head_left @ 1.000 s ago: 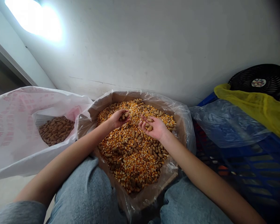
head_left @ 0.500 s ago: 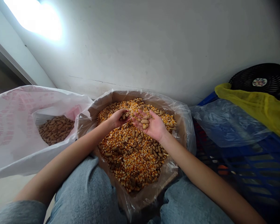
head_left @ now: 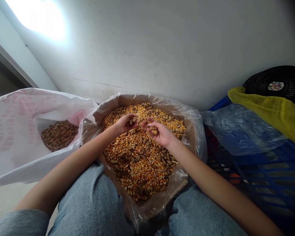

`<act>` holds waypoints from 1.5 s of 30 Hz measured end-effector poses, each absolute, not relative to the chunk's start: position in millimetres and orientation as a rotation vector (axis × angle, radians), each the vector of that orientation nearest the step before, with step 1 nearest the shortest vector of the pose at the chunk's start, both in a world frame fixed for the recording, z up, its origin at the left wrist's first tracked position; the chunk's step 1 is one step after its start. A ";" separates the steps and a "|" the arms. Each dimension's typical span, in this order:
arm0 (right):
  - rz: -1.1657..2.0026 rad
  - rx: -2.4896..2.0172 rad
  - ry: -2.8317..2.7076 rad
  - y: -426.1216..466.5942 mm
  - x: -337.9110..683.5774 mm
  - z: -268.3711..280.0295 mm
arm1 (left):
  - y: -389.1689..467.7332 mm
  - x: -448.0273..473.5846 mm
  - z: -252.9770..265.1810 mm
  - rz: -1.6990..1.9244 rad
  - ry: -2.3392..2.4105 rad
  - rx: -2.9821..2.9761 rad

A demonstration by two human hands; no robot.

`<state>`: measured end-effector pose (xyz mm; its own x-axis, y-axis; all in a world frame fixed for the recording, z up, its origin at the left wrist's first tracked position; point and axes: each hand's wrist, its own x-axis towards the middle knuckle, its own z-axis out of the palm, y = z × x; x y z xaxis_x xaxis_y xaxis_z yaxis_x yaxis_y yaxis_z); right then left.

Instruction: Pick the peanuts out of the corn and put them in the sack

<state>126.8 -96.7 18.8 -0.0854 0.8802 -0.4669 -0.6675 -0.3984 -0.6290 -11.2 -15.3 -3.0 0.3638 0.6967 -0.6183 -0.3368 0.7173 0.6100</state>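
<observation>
A box lined with clear plastic (head_left: pixel 198 131) stands between my knees, filled with corn kernels (head_left: pixel 137 173) and unshelled peanuts (head_left: pixel 166 157) mixed together. Over its middle, my left hand (head_left: pixel 126 124) is curled around several peanuts (head_left: pixel 131 121). Close beside it, palm turned up, my right hand (head_left: pixel 161 133) cups a few peanuts (head_left: pixel 153 129) with its fingers bent inward. A small gap separates the two hands. To the left, a white woven sack (head_left: pixel 19 131) lies open, with many peanuts (head_left: pixel 60 135) inside.
A blue plastic crate (head_left: pixel 272 180) stands on the right, with a clear plastic bag (head_left: pixel 243 131), a yellow mesh bag (head_left: pixel 270 106) and a black round fan-like object (head_left: pixel 276 77) on it. A white wall (head_left: pixel 162 46) rises behind the box.
The fingers of my right hand have curled inward over the peanuts; before, they were spread flatter. My left hand stays almost in place, holding its peanuts.
</observation>
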 end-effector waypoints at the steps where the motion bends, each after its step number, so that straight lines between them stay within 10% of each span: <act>1: 1.708 -1.032 -0.301 -96.5 126.7 18.9 | -15.8 -11.3 -2.1 0.687 0.990 0.440; 45: 1.881 -1.026 -0.079 -91.5 137.3 7.2 | -17.6 -20.1 4.1 0.618 0.648 0.566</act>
<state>137.3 -91.5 7.2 -0.1895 0.7638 -0.6170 -0.7096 -0.5408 -0.4516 -20.1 -17.6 4.1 0.6350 0.6757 -0.3744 -0.3417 0.6804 0.6483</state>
